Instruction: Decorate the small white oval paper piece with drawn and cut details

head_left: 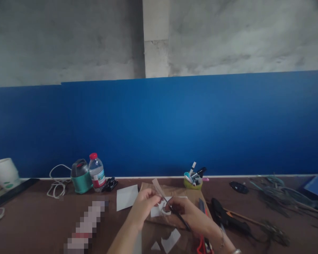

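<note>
My left hand (145,203) is closed, thumb and fingers pinching a narrow pale paper strip (156,185) that sticks up past the fingertips. Facing it, my right hand (184,210) is curled round a slim dark tool (182,221), whose exact kind I cannot make out. Its thin end points up and left towards the strip. Beneath both hands, white paper (155,211) lies on a brown cardboard sheet (198,194). Nearer to me are torn-edged paper scraps (171,240). Red handles (200,247) show under my right wrist.
A pen holder (189,184) stands behind the cardboard. To the right are a black glue gun (229,218), a dark oval object (239,187) and tangled thin strands (278,197). Leftward are a white sheet (126,198), a water bottle (97,174), a teal container (81,182) and a white cup (5,173).
</note>
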A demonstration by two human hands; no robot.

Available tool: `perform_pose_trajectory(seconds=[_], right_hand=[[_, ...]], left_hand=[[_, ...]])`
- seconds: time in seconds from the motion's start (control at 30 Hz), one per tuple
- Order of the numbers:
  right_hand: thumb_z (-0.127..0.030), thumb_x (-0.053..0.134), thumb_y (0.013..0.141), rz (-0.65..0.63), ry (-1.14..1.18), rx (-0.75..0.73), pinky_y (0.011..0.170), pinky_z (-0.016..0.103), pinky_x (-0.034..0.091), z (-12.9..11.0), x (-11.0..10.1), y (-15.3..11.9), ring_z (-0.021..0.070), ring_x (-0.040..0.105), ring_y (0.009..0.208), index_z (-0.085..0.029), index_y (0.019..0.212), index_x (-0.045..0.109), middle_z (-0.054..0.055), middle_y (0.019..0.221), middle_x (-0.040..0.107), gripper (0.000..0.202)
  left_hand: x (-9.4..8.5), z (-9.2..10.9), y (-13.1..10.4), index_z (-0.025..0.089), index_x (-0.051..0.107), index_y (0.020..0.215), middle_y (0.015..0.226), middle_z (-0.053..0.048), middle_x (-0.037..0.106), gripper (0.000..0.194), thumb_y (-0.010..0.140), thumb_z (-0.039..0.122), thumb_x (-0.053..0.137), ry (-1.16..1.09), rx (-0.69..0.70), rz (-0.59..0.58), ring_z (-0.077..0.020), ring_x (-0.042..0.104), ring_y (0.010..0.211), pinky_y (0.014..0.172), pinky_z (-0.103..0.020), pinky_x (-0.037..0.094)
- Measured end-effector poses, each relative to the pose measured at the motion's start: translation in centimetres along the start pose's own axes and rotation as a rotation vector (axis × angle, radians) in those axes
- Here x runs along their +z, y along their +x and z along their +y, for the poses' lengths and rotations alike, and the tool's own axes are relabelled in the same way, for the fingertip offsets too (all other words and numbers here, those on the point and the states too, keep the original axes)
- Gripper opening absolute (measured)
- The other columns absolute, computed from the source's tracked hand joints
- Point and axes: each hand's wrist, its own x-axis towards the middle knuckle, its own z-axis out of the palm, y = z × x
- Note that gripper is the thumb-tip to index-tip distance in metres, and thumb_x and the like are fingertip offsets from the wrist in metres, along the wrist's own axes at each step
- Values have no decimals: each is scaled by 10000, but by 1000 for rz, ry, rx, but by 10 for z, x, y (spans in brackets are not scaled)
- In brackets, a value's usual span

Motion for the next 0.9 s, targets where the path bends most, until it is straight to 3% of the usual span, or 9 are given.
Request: perform_pose_trajectory(seconds=[0.17,0.57,0.9], right_hand=[[-313,697,681,-35,6,-10,466,166,310,7,-3,0,61,394,506,-157,843,590,-47,618,508,250],[-321,744,614,-12,60,-13,523,199,403,1,0,0,119,547,563,-163,816,634,-29,636,597,279],[-301,718,627,5,25,-34,535,207,403,-2,1,0,117,504,578,-155,816,656,-19,639,577,247]], left_hand=[[-1,3,-1,134,601,664,659,-39,660,126,650,256,628,-16,-4,-46,-148,555,646,665,-272,388],[0,0,-1,132,601,659,654,-44,670,113,635,237,635,-38,-21,-13,-142,547,618,658,-273,390],[1,4,-2,136,600,660,647,-34,659,120,629,242,645,-44,-16,14,-152,571,649,688,-280,409]])
